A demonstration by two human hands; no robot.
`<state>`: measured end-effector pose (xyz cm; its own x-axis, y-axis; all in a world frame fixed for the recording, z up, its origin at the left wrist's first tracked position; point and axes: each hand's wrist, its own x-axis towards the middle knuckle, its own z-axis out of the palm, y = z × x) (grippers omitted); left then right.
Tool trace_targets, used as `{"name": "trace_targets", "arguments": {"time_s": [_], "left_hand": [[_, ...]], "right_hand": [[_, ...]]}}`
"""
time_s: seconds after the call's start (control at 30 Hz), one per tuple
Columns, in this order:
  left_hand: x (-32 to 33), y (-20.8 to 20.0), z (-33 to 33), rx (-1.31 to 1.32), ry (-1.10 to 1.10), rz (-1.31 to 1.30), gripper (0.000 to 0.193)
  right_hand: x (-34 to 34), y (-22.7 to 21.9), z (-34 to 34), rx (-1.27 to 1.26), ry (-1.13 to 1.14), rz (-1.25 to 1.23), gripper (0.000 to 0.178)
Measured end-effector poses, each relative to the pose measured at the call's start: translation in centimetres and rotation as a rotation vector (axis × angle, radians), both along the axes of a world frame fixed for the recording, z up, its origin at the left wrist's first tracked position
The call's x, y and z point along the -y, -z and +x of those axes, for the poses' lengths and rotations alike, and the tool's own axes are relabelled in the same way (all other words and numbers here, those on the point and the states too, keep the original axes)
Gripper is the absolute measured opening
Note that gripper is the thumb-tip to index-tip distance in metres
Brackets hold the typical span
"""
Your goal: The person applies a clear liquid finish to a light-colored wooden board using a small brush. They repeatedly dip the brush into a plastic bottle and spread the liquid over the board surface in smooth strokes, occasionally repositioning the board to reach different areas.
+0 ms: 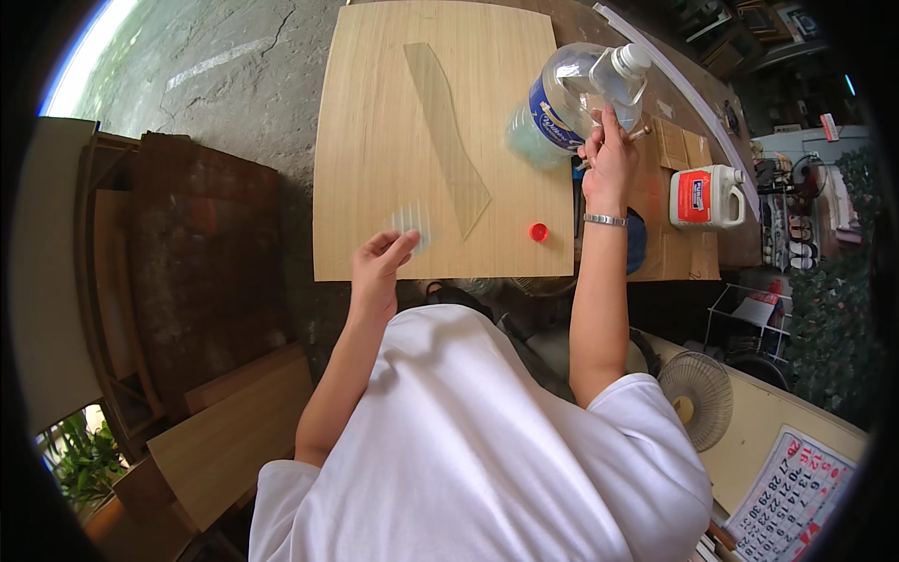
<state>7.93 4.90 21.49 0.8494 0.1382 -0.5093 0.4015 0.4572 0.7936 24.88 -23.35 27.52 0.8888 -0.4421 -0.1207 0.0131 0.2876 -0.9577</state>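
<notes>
- The left hand [376, 272] grasps a small clear piece [410, 221] between thumb and fingers, just above the near part of the desk [361, 159], left of centre. The pinch takes only its near edge, probably so that most of it stays free and in sight.
- The right hand [609, 169] is up at the bottle [558, 101], forefinger pointing far and the other fingers curled. A slim brown rod end [641, 133] shows beside it; whether the hand grips that, or touches the bottle, can't be told.
- The bottle seems to stand upright at the desk's far right, its white cap [636, 57] on, perhaps set there within the right hand's reach.
- Between the hands, a long clear strip [440, 122] lies flat on the desk, likely for steadiness; a red cap [537, 231] sits near the right edge.
- Farther right, beyond the right wrist, a white jug [706, 199] stands upright by cardboard [688, 258], apart from the rest.
- Counted: two hands, one piece, one strip, one bottle, two caps (one white, one red), one jug.
</notes>
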Motion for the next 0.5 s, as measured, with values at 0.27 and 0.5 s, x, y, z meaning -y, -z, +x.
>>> {"name": "trace_targets", "arguments": {"time_s": [0.27,0.5], "left_hand": [[6.3,-5.4,6.2,0.106,0.18,0.006,0.019],[10.6,-7.8,9.8,0.085,0.186,-0.008,0.028]], "right_hand": [[-0.6,0.3,0.6,-0.024,0.077,-0.074,0.028],[-0.9,0.0,-0.6,0.082,0.03,0.065,0.022]]}}
